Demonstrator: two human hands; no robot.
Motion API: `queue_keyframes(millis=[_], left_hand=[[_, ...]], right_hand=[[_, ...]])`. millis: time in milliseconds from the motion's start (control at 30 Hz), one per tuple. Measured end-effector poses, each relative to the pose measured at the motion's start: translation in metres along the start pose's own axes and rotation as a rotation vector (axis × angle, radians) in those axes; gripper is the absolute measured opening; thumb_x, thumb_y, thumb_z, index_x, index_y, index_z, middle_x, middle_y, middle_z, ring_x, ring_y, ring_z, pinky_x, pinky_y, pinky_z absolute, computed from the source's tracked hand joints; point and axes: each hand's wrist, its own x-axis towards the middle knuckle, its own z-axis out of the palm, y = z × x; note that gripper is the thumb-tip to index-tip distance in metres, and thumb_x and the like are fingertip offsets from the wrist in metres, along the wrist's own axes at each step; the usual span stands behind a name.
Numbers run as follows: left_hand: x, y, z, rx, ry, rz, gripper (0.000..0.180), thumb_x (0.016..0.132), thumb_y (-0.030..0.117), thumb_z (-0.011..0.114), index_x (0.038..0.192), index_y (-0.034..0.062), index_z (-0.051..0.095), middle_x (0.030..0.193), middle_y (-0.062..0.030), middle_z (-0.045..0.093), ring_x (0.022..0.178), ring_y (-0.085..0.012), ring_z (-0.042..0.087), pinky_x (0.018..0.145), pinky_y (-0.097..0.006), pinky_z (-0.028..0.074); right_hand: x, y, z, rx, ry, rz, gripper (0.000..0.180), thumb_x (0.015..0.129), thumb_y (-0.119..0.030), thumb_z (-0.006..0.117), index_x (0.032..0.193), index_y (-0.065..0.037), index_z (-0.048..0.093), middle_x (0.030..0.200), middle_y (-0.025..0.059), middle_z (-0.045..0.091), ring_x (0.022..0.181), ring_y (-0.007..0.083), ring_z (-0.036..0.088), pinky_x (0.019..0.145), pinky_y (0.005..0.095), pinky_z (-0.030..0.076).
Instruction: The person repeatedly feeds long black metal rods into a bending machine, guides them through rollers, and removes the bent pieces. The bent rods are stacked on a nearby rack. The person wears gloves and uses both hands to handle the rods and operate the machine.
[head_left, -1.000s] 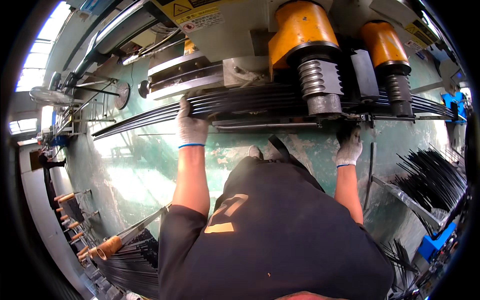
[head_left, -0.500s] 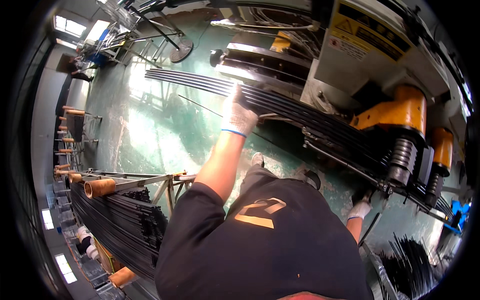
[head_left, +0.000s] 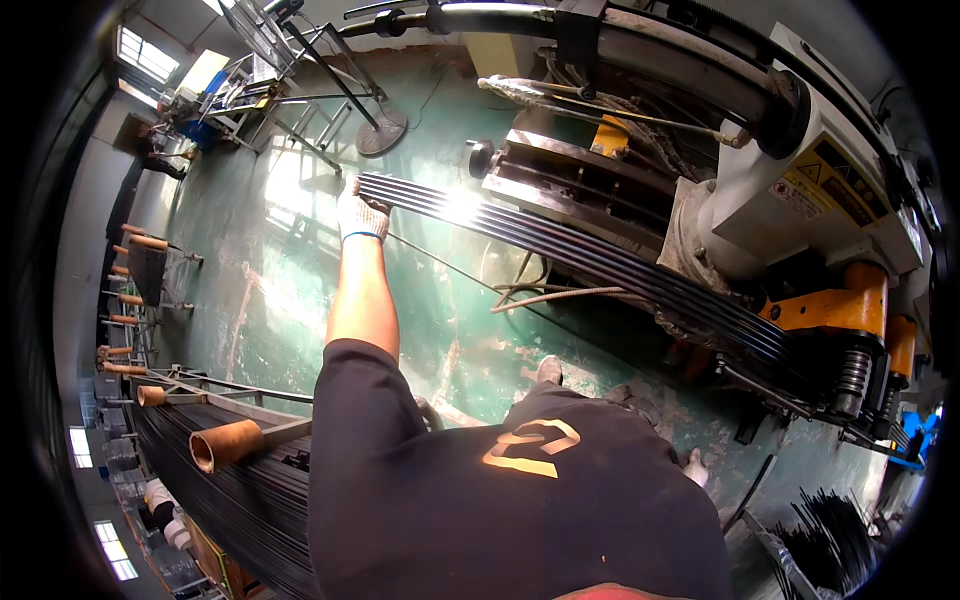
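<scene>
Left hand: I saw my left hand (head_left: 360,215) in a white knit glove, arm stretched far forward, laid on the free end of the bundle of long black strips (head_left: 560,250). Fingers looked curled onto the end strips; how tight, I couldn't tell.
Right hand: out of view, hidden behind my dark shirt (head_left: 520,500). Grip state unknown.
Bundle position: it lay across the front of the grey and orange press machine (head_left: 800,200), above the green floor (head_left: 260,290), far end clamped under the orange roller heads (head_left: 850,330) at my right.
Long axis: ran from upper left down to lower right, slightly bowed. Free end at upper left, right at my left glove.
Key relation: the bundle stretched away from my left grip toward the right and toward the machine. Left hand was the nearer one, and the only one visibly on it.
Nearby: a rack of more black strips (head_left: 230,490) with rust-coloured tube pegs (head_left: 225,443) sat at my lower left, well apart from the held bundle.
Background: a fan stand (head_left: 380,130) stood beyond the free end.
</scene>
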Motion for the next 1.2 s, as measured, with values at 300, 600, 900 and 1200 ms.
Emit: queue_keyframes(millis=[300,600,900,1200], left_hand=[[0.002,0.009,-0.019,0.172,-0.145,-0.006,0.033,0.109,0.011,0.046,0.142,0.0121,0.047,0.128,-0.0212,0.068,0.106,-0.0341,0.071,0.086,-0.054,0.063],[0.034,0.023,-0.060,0.185,-0.484,-0.267,0.038,0.105,0.027,0.060,0.143,0.0242,0.057,0.144,-0.0115,0.061,0.130,-0.0346,0.059,0.113,-0.059,0.045],[0.002,0.017,-0.022,0.246,-0.135,-0.177,0.066,0.108,0.055,0.040,0.153,0.0084,0.047,0.155,-0.0185,0.052,0.141,-0.0408,0.049,0.117,-0.064,0.038],[-0.116,-0.156,-0.055,-0.090,0.082,-0.280,0.071,0.108,0.051,0.043,0.155,-0.0009,0.034,0.164,-0.0207,0.036,0.151,-0.0454,0.032,0.122,-0.069,0.029]], right_hand=[[0.013,-0.013,-0.016,0.138,-0.295,-0.014,0.028,0.106,-0.038,0.059,0.096,-0.012,0.059,0.079,0.0065,0.062,0.068,0.0243,0.062,0.059,0.0385,0.049],[-0.011,-0.039,0.030,-0.034,-0.142,-0.156,0.032,0.100,-0.036,0.068,0.115,-0.008,0.064,0.090,0.0090,0.072,0.074,0.0241,0.070,0.065,0.0415,0.055],[-0.031,-0.087,0.062,-0.171,-0.126,-0.157,0.031,0.101,-0.036,0.068,0.105,-0.006,0.072,0.091,0.0074,0.076,0.078,0.0190,0.071,0.067,0.0357,0.054],[0.062,-0.104,0.003,-0.404,-0.123,-0.144,0.031,0.099,-0.032,0.071,0.106,-0.002,0.071,0.087,0.0083,0.075,0.073,0.0186,0.069,0.063,0.0349,0.053]])
